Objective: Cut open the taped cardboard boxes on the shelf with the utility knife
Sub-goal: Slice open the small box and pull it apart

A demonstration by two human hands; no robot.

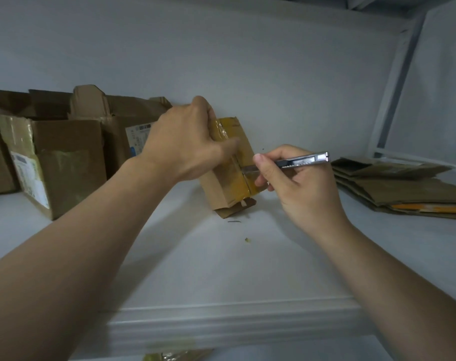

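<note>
A small cardboard box [229, 188] wrapped in yellowish tape stands tilted on the white shelf [221, 256], near the back wall. My left hand [185, 142] grips its top from the left, thumb lying across the front face. My right hand [294, 178] holds a silver utility knife [299, 161] level, with the blade tip touching the taped seam that runs down the box's front. A loose flap sticks out under the box's lower edge.
Several opened cardboard boxes [57, 157] with shipping labels stand at the left back. A stack of flattened cardboard [404, 186] lies at the right. Small scraps [246, 240] dot the shelf in front of the box. The shelf's front lip [234, 316] runs below.
</note>
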